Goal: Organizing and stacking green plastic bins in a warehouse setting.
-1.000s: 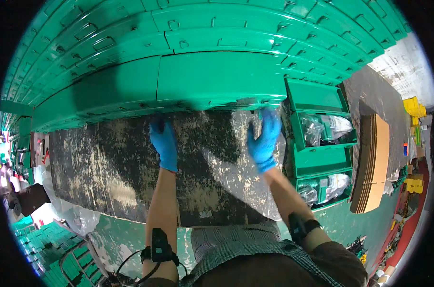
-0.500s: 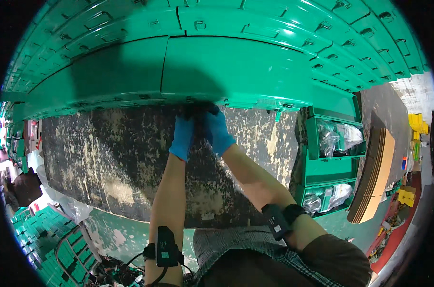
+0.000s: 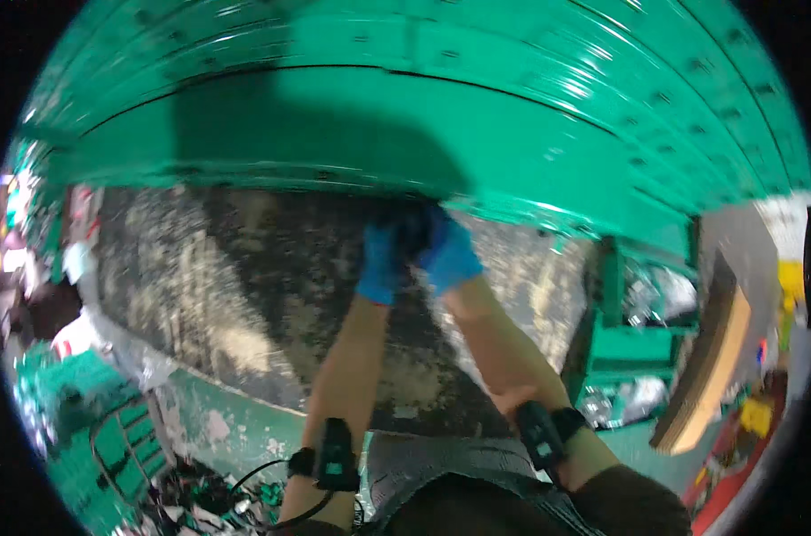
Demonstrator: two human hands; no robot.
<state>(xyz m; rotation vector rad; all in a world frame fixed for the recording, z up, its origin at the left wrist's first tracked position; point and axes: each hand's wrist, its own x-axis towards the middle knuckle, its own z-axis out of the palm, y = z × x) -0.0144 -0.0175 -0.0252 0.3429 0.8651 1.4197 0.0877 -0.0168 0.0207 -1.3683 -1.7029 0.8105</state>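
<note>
Both my hands wear blue gloves with dark finger parts. They are close together over the worn dark tabletop (image 3: 244,313), just in front of a long row of green boxes (image 3: 334,125). My left hand (image 3: 381,259) is nearest the lower front edge of that row, with my right hand (image 3: 445,250) right beside it. The dark fingers merge with shadow and motion blur. Whether anything is between them does not show. A dark strapped device sits on each forearm.
More green boxes with latches rise in rows behind. To the right are open green boxes (image 3: 644,338) with clear-bagged parts and a stack of flat cardboard (image 3: 714,357). A metal-framed cart (image 3: 137,438) with green boxes stands at lower left, beside clear plastic sheeting (image 3: 142,357).
The whole view has shifted, so boxes and table appear farther right. My hands, still together, have drawn slightly back from the boxes' front edge toward me. The picture is more blurred.
</note>
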